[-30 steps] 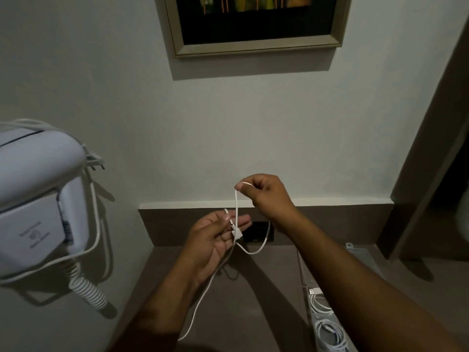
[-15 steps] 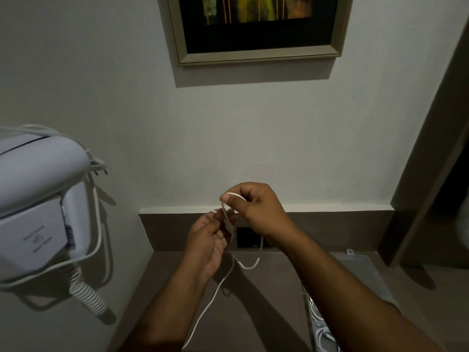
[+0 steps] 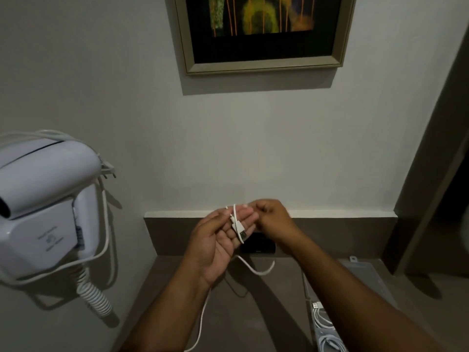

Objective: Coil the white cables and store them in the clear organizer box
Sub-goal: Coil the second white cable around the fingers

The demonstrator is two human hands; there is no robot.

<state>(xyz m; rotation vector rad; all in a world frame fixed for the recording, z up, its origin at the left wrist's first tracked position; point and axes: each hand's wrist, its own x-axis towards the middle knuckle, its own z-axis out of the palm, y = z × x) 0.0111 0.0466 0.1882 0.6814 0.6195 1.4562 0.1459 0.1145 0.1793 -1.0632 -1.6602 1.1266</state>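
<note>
1. Nearest, bottom right: clear organizer box [image 3: 368, 273] on the brown surface [image 3: 253, 313], lid open; coiled white cables [image 3: 327, 326] already inside, a USB plug visible at the top of the pile. Right forearm crosses over part of the box.
2. Bottom centre: loose tail of the white cable [image 3: 200, 323] hangs from under the left wrist down past the frame edge.
3. Mid: second slack loop of the same cable sags between the hands, just above the surface.
4. Left hand [image 3: 218, 240]: palm up, fingers half curled, cable laid across the fingers with the USB plug [image 3: 243, 235] resting on the palm side, pointing down-right. Thumb pressed onto the cable; grip loose, pinching the cable.
5. Right hand [image 3: 274, 219]: fingers bunched, touching the left fingertips. Blurred; grip state cannot be told, cable between its fingers not visible.
6. Behind the hands: dark wall socket [image 3: 258, 246] in the brown backsplash.
7. Left: white wall-mounted hair dryer [image 3: 45, 204], spiral cord hanging below.
8. Far: framed picture [image 3: 261, 34] on the pale wall above.
</note>
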